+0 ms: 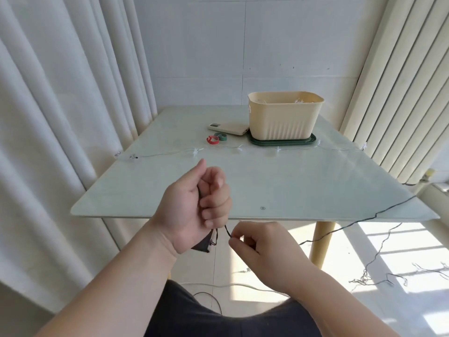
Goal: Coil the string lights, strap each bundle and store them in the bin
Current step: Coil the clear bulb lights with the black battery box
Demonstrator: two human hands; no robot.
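Pale curtains [48, 117] on both sides, white wall behind, and a glassy light table [291, 186] in the middle, so pretty bright overall. Cream bin [284, 117] sits toward the far right corner on a dark green tray [281, 142], with a power bank [228, 128] touching or just beside its left side. Red strap [212, 140] and green strap [220, 136] lie just in front of the power bank, right next to each other. A clear string of lights [239, 148] runs straight across the table from the left edge to the right edge. Left hand [192, 210] is clenched over the near edge, gripping a dark wire [394, 205] plus some dark block [202, 245] poking out below the palm; can't tell what that is. Right hand [264, 249] pinches the same wire just under the left fist. From there the wire crosses the near right corner and drops to the floor [366, 280], where more of it lies tangled.
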